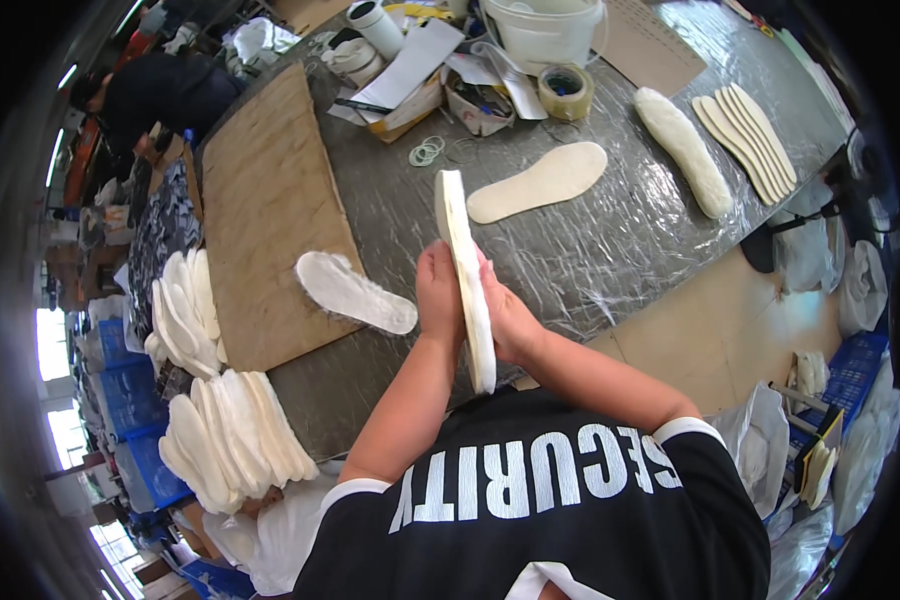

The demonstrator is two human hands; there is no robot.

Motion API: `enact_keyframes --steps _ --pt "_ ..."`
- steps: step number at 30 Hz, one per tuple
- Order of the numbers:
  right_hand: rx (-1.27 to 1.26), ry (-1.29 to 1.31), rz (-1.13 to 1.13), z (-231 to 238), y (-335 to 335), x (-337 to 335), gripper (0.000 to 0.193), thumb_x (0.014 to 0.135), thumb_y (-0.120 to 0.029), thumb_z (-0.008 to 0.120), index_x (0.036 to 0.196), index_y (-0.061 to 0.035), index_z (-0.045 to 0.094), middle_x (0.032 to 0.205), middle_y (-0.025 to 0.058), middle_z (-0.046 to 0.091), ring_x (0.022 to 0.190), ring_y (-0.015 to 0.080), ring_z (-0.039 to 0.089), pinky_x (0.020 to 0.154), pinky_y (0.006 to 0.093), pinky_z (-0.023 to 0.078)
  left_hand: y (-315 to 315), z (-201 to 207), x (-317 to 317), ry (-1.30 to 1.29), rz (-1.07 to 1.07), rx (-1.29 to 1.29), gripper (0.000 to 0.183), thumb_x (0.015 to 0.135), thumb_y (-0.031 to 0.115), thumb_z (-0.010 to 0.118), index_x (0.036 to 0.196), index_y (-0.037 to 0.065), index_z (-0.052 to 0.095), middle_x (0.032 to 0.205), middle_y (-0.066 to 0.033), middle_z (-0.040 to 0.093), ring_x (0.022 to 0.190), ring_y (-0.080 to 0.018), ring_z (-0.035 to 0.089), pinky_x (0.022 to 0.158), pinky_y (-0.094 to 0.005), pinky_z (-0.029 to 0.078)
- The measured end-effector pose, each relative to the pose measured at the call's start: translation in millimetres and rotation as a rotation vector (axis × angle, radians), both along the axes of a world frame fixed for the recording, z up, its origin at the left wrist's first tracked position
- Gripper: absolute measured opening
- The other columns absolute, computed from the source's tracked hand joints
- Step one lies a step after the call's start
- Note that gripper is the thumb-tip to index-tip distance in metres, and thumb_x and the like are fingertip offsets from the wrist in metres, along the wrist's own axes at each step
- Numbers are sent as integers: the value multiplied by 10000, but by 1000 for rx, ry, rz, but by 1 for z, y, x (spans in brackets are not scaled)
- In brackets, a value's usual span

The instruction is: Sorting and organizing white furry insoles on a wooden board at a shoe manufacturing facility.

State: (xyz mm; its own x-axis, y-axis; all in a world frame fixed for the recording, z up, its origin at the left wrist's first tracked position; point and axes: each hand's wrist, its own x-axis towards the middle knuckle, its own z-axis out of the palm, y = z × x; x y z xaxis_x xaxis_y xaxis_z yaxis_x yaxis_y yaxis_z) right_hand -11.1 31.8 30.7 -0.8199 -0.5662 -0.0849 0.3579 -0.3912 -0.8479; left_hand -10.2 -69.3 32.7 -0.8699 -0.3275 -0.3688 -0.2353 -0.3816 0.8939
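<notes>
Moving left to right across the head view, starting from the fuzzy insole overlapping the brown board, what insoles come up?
Fuzzy white insole, held insoles, flat cream insole, thick fleecy insole, fanned-out insoles.

Right hand: palm seemingly hidden; top edge crops white bucket.

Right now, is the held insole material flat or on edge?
On edge: insole material shows its narrow side, between left hand and right hand.

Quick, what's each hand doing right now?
Left hand: holding the insoles from the left side.
Right hand: holding the same insoles from the right side.
</notes>
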Motion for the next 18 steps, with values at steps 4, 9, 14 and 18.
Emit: enact_keyframes --steps 4,9,14,18 --pt "-379 -569 214 5 -19 -14 669 943 -564 187 1440 -117 210 1403 91 358 1280 229 371 1045 389 341 -31 15 8 40 69 -733 470 973 279 410 1285 -72 396 1323 -242 390 1205 -347 414 1007 -407 341" --pt "-498 -648 194 13 -65 2 549 971 -484 290 1370 -114 359 1325 60 448 1217 210 441 1008 369 378 -50 27 33 462 -193 -1134 497 975 205 368 1410 -11 261 1484 -201 218 1375 -347 205 1111 -420 167" --pt "-293 -447 106 22 -84 25 542 969 -390 404 1416 -101 300 1377 56 396 1245 181 403 1039 307 318 -76 24 55 470 -311 -987 547 977 248 314 1434 -17 174 1503 -190 163 1395 -336 149 1120 -442 111" --pt "147 498 10 4 -89 15 590 983 -389 319 1434 -23 215 1404 126 359 1275 206 360 1061 309 274 -87 47 63 637 -284 -832 585 979 324 270 1419 -49 178 1486 -192 187 1379 -309 177 1115 -400 142"
